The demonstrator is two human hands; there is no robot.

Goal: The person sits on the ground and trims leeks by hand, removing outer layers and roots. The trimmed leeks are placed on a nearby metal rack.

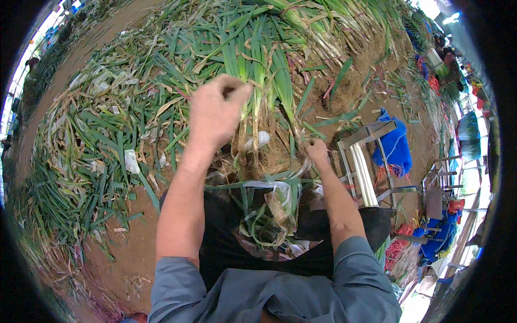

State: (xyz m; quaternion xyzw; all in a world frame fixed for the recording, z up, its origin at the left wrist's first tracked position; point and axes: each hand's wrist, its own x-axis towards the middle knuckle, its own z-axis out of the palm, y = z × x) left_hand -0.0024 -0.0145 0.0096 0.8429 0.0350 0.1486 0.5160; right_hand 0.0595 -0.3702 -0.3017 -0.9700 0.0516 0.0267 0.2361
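Note:
My left hand (220,109), blurred, is raised over several long green onions (256,109) with leaves pointing away from me. Its fingers are curled, and whether anything is pinched in them cannot be made out. Lower and to the right, my right hand (318,151) grips the root end of another green onion (294,121), whose green leaves fan out ahead of it. Dry brown roots (270,161) hang between the two hands. Peeled leaves and skins (278,202) lie between my legs.
To my right stands a metal frame (369,131) with peeled white stalks (362,173) in it. A blue cloth (394,145) is beside it. Cut leaves (101,161) heap up on the left. More rooted onions (323,44) are piled ahead on brown soil (117,262).

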